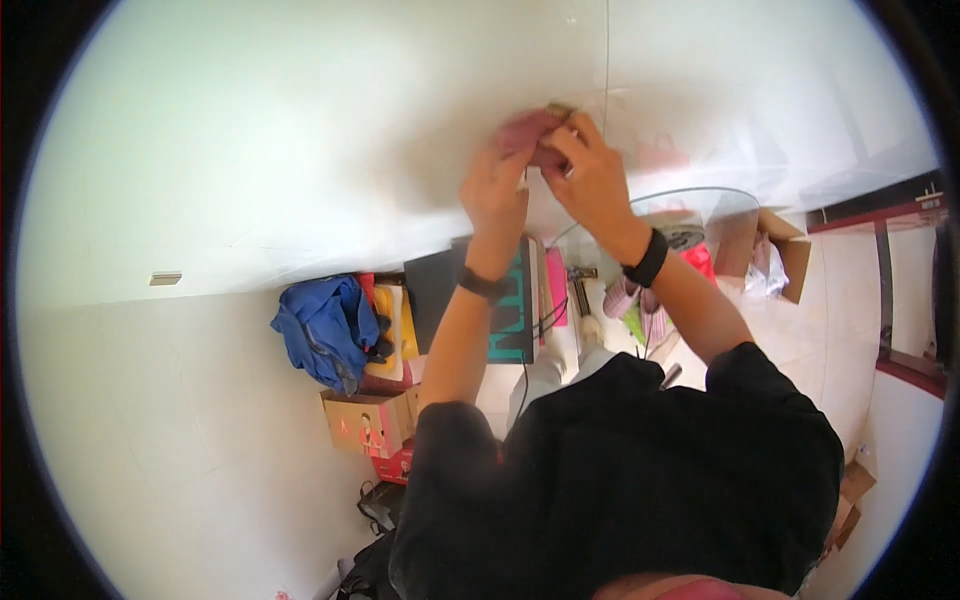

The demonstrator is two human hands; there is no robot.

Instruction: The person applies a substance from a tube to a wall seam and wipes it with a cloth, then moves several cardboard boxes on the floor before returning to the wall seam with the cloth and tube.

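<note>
Up in front of the pale wall (pixel 330 120), both my hands are raised around a dusty-pink, soft-looking piece that resembles a folded cloth (pixel 522 130). My left hand (pixel 494 195) grips its lower left side, with the fingers somewhat blurred. Bent fingers of my right hand (pixel 596 178) pinch its right side. A small brownish part (pixel 560 110) shows at the top of the pink piece, beside my right fingertips; its kind is unclear. Dark bands circle both my wrists.
Below my hands stands a dark box with teal lettering (pixel 508 335). A blue cloth bag (pixel 328 330) lies to the left, above a cardboard box (pixel 368 420). On the right are a round glass top (pixel 715 203), an open carton (pixel 795 262) and pink checked slippers (pixel 620 298).
</note>
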